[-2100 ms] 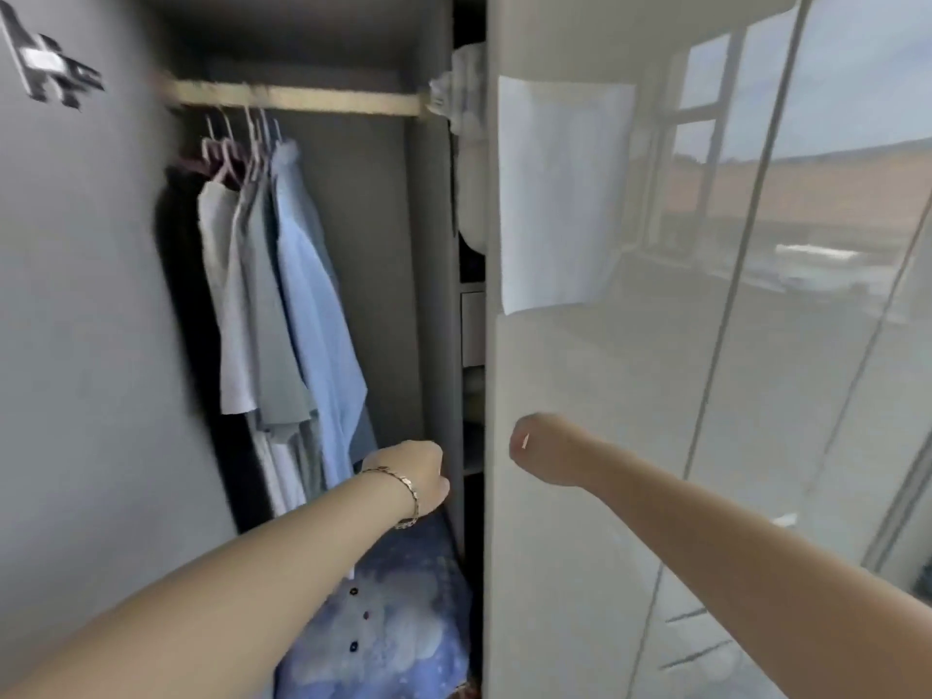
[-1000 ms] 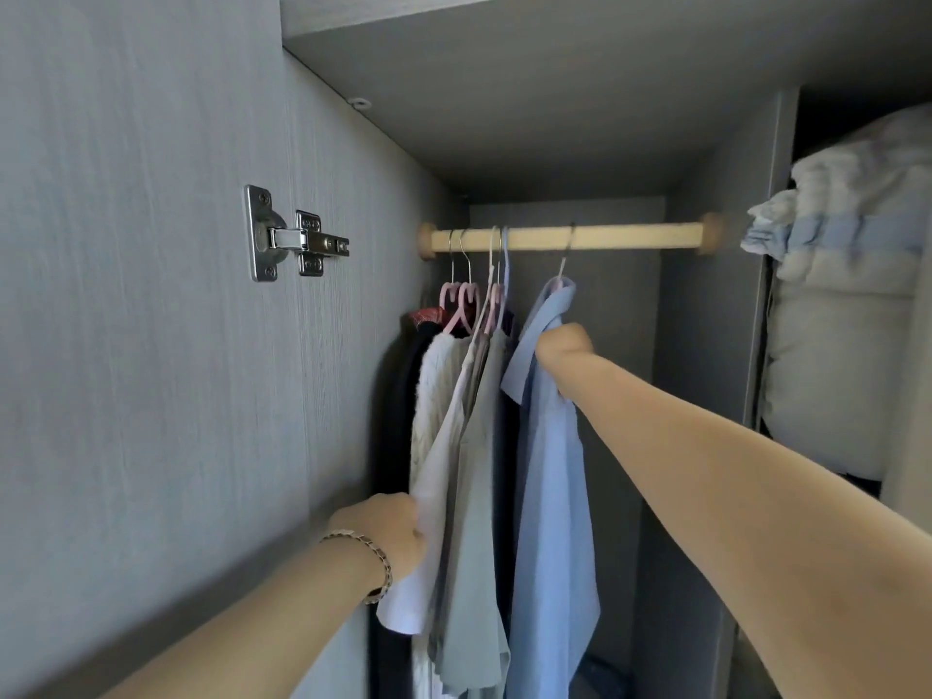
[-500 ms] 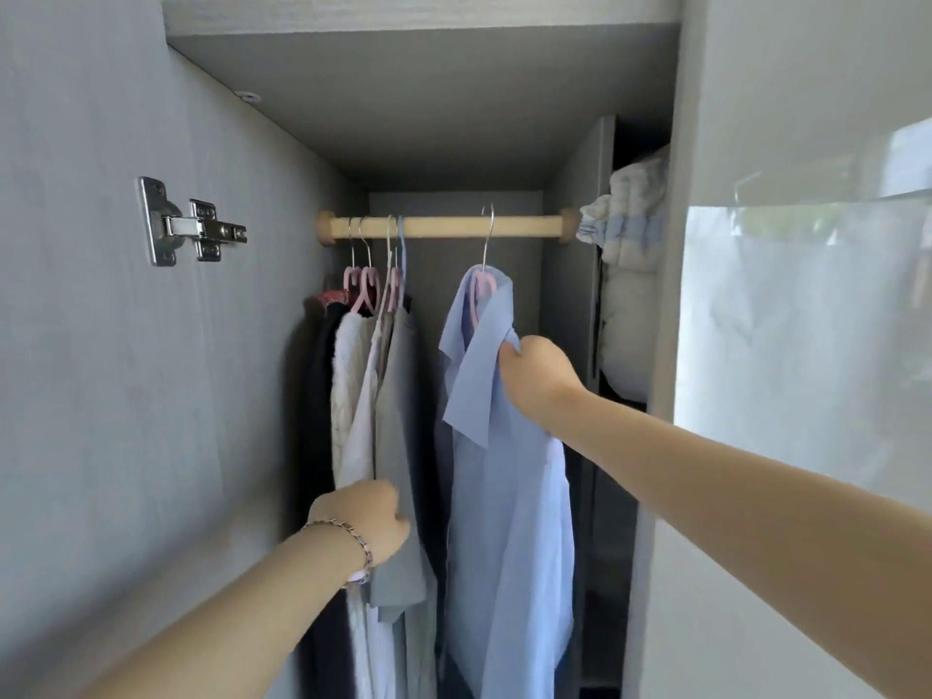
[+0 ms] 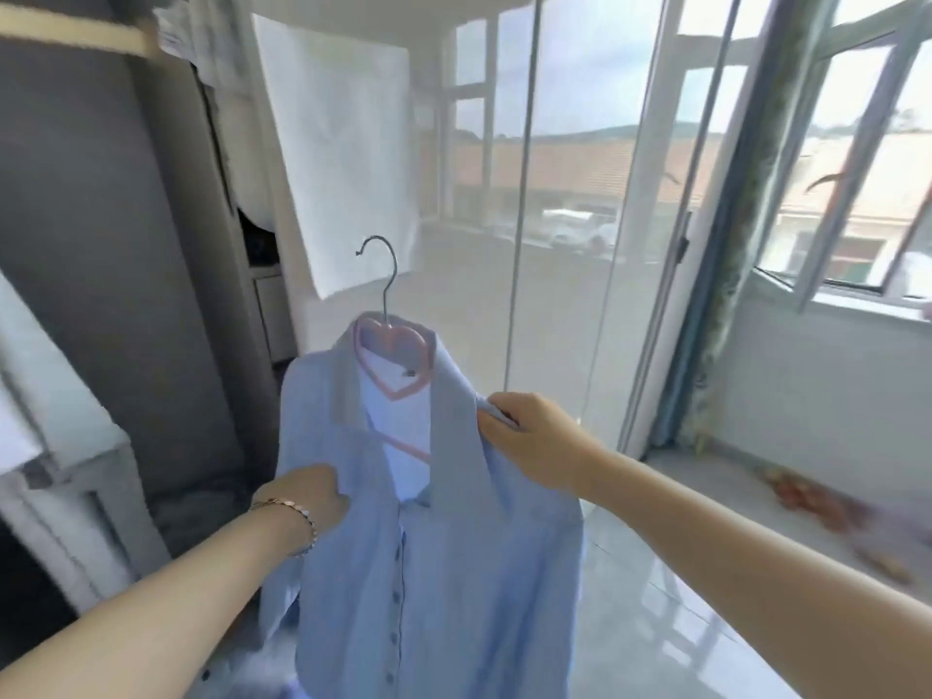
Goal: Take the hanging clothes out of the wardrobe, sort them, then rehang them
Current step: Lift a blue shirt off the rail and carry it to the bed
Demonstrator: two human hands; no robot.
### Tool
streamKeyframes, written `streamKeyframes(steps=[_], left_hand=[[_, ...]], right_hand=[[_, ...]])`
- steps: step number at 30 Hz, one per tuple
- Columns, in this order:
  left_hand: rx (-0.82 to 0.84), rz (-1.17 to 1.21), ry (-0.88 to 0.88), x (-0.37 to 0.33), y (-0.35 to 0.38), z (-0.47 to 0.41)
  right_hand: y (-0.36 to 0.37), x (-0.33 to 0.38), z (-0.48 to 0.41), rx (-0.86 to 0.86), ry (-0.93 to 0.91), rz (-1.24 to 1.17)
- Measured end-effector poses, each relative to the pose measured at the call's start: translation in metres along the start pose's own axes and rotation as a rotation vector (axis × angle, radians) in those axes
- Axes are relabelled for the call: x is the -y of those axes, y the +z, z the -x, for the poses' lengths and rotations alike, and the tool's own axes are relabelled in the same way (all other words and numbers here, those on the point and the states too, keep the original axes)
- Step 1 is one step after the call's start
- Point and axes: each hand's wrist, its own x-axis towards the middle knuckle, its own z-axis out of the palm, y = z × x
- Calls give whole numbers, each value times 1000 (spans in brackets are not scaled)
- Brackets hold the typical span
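A light blue buttoned shirt [image 4: 444, 572] on a pink hanger [image 4: 391, 345] with a metal hook is held up in front of me, off the rail and outside the wardrobe. My right hand [image 4: 529, 441] grips its right collar and shoulder. My left hand [image 4: 307, 502], with a bracelet on the wrist, holds the shirt's left front. The wooden rail [image 4: 75, 35] shows at the top left with no clothes on its visible stretch. Pale blurred garments [image 4: 30, 375] fill the left edge.
The glossy wardrobe door [image 4: 504, 219] stands right behind the shirt, with a white sheet [image 4: 343, 143] stuck on it. Folded bedding [image 4: 201, 37] sits on an upper shelf. An open window [image 4: 857, 169] is at the right. Reddish items [image 4: 817, 502] lie on the tiled floor.
The blue shirt has come off the rail and out of the wardrobe. My left hand left the grey garment and took the shirt's front. My view swung right toward the window.
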Motion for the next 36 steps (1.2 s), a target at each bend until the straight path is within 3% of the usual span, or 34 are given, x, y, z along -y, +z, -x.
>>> streamKeyframes(steps=[10,22,30,36], left_hand=[[169,-78,491,-222,111,98],[267,-198,968,-490,230,336],[347,-230,1102,-576,312,451],[421,-292,1071,-596,361,486]], right_hand=[[-88,-169,265,-400,441,-5],[-161,-251,637,-934,826,-172],[-132,-348,843,-1175,1293,-150],[-82,-409,926,-1157,1573,-117]])
